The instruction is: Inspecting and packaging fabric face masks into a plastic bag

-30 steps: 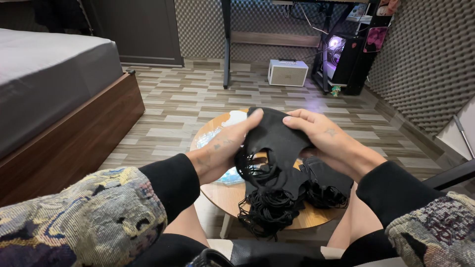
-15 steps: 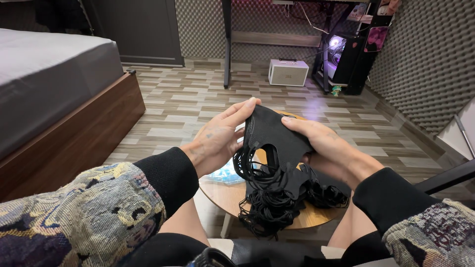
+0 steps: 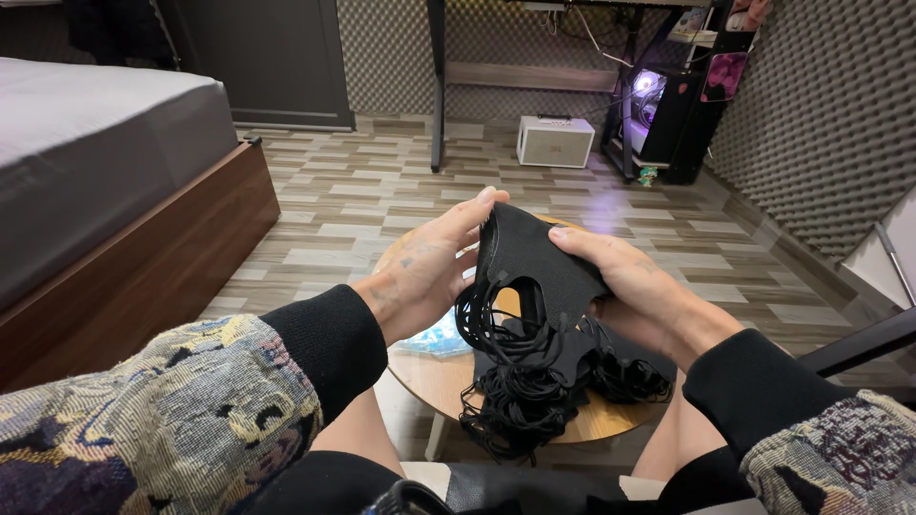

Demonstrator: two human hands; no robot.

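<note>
Both of my hands hold a stack of black fabric face masks (image 3: 534,262) upright above a small round wooden table (image 3: 434,377). My left hand (image 3: 429,267) presses its left side, fingers reaching to the top edge. On the right side my right hand (image 3: 634,286) grips it from above and behind. Many thin black ear loops (image 3: 520,381) dangle from the stack in a tangle down onto the table. More black masks (image 3: 630,367) lie on the table under my right hand.
A light blue packet (image 3: 439,336) lies on the table's left part. A bed with a wooden frame (image 3: 143,277) runs along the left. A white box speaker (image 3: 553,141), a desk leg (image 3: 437,86) and a lit computer tower (image 3: 658,114) stand at the far wall.
The stack has gone from lying flat under both palms to standing upright between my hands, and it has risen slightly. My left fingers now reach over its top edge.
</note>
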